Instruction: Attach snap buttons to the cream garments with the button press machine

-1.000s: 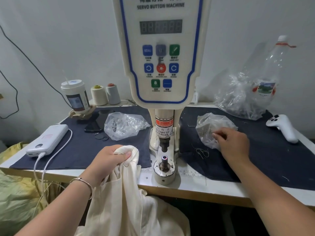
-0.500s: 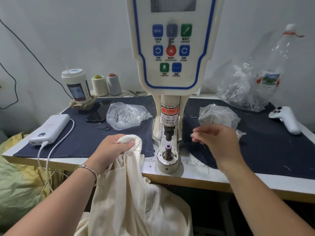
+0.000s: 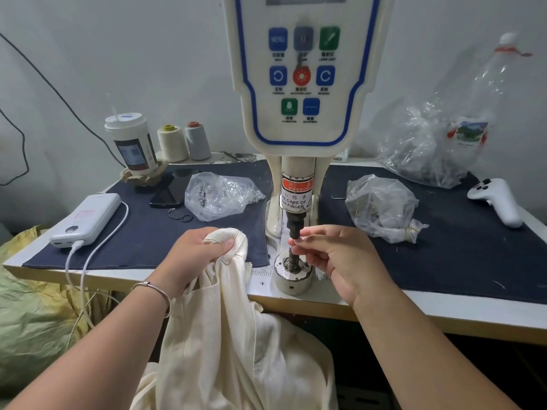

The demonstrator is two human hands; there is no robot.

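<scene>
Hands (image 3: 340,255) at press machine (image 3: 296,202)

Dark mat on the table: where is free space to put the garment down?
Bare dark mat lies right of the press, between the right bag and the table's front edge. The left side is crowded: power bank, phone, left bag.

Button press machine (image 3: 299,119) is standing centre on the tabletop (image 3: 384,300); power bank (image 3: 85,220) lying left, controller (image 3: 497,199) right, garment (image 3: 236,335) hanging in front.
</scene>
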